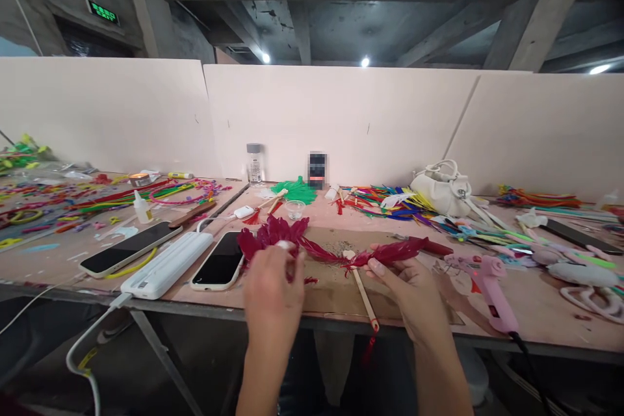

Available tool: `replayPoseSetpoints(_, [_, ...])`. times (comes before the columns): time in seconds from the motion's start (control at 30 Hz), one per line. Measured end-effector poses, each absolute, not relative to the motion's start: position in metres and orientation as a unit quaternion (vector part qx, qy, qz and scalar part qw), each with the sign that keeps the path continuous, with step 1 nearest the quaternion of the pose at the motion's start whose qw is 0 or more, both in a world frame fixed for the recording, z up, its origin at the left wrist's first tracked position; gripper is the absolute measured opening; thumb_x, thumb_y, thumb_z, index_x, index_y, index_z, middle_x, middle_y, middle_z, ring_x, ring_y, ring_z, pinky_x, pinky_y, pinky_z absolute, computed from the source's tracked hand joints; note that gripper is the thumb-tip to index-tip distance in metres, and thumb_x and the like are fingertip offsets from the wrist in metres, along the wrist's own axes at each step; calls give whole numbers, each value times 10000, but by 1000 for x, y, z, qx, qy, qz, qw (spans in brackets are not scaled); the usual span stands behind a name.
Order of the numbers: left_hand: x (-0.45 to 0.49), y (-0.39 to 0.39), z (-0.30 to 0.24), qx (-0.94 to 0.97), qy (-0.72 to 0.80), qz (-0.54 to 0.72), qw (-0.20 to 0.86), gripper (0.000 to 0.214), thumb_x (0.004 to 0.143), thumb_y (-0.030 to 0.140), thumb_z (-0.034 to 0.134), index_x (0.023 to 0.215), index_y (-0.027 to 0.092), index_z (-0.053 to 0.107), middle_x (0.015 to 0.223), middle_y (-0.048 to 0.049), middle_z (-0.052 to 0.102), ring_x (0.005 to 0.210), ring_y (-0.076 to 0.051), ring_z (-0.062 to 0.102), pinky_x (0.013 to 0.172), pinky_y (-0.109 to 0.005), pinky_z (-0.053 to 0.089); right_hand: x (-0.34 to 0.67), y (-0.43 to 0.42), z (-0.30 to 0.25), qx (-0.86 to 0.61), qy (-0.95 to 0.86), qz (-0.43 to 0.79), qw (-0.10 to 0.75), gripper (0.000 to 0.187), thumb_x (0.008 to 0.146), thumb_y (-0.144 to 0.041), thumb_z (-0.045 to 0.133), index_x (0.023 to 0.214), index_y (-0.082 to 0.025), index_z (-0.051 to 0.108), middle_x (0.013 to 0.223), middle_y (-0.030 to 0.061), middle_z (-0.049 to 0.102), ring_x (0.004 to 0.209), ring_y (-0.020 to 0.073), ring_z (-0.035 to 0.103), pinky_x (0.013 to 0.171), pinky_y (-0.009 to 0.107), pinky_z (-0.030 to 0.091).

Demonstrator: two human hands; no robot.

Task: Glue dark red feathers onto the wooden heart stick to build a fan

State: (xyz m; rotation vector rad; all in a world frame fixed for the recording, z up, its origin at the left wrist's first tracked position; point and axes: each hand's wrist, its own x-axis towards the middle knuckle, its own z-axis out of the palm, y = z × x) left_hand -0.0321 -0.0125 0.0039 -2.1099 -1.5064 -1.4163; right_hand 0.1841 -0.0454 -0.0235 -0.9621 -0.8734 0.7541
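Observation:
A crimson feather piece (322,250) stretches between my two hands above the table, its left end spread and its right end drawn into a narrow bunch. My left hand (273,283) pinches the feathers at the spread end, with a small white spot at the fingertips that I cannot make out. Thumb and fingers of my right hand (407,279) close around the narrow bunch. Between the hands a pale wooden stick (364,299) points toward me, and a red tassel (369,348) hangs from its near end over the table edge. A brown board (326,299) lies underneath.
A pink glue gun (494,292) lies to the right. On the left are a phone (219,260), a white power bank (168,263) and another phone (131,248). Green feathers (297,190), a bottle (254,164) and a white handbag (441,188) stand farther back, before a pale partition (322,104).

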Motion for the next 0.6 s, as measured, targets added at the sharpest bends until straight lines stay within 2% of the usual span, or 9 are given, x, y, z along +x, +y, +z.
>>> replayPoseSetpoints(0.1, [7, -25, 9, -821, -475, -315, -42, 178, 915, 212, 660, 745, 205, 712, 781, -51, 753, 774, -244, 714, 703, -328, 498, 191, -44, -23, -480, -401, 271, 731, 351, 661, -444, 910, 886, -193, 811, 923, 86, 814, 837, 271, 758, 792, 414, 645])
replayPoseSetpoints(0.13, [20, -28, 9, -834, -479, -269, -51, 187, 905, 270, 686, 732, 206, 717, 790, -60, 765, 782, -264, 728, 682, -334, 493, 194, -44, -23, -502, -404, 242, 725, 337, 654, -452, 901, 842, -188, 811, 889, 92, 815, 822, 287, 759, 788, 430, 638])
replayPoseSetpoints(0.2, [43, -31, 11, -826, -509, -240, -33, 228, 936, 369, 648, 848, 189, 755, 874, -113, 786, 847, -314, 751, 677, -356, 500, 200, -46, -22, -539, -402, 193, 715, 332, 647, -481, 877, 772, -181, 808, 827, 106, 813, 791, 314, 761, 765, 448, 628])
replayPoseSetpoints(0.3, [64, -27, 11, -806, -547, -226, -30, 381, 923, 478, 628, 982, 126, 762, 908, -198, 784, 869, -372, 763, 688, -387, 521, 205, -50, -20, -574, -377, 159, 709, 379, 660, -546, 842, 698, -172, 794, 701, 112, 786, 623, 295, 730, 609, 412, 605])
replayPoseSetpoints(0.4, [66, -20, 8, -806, -549, -217, -48, 266, 889, 309, 644, 1003, 93, 750, 911, -239, 780, 869, -392, 769, 682, -386, 514, 203, -57, -15, -585, -387, 123, 702, 379, 734, -547, 814, 691, -172, 784, 605, 73, 741, 463, 207, 627, 504, 346, 538])
replayPoseSetpoints(0.5, [62, -16, 2, -811, -525, -250, -61, 169, 876, 183, 602, 939, 112, 742, 886, -232, 777, 836, -383, 765, 670, -381, 487, 198, -65, -10, -537, -415, 102, 727, 320, 782, -500, 808, 856, -189, 816, 791, 71, 792, 568, 201, 673, 545, 328, 557])
replayPoseSetpoints(0.6, [57, -14, -5, -802, -466, -359, -102, 166, 918, 195, 563, 834, 169, 703, 805, -160, 762, 769, -316, 741, 661, -351, 462, 197, -73, -7, -512, -398, 89, 756, 305, 783, -483, 819, 889, -197, 818, 854, 78, 801, 654, 223, 713, 603, 349, 589])
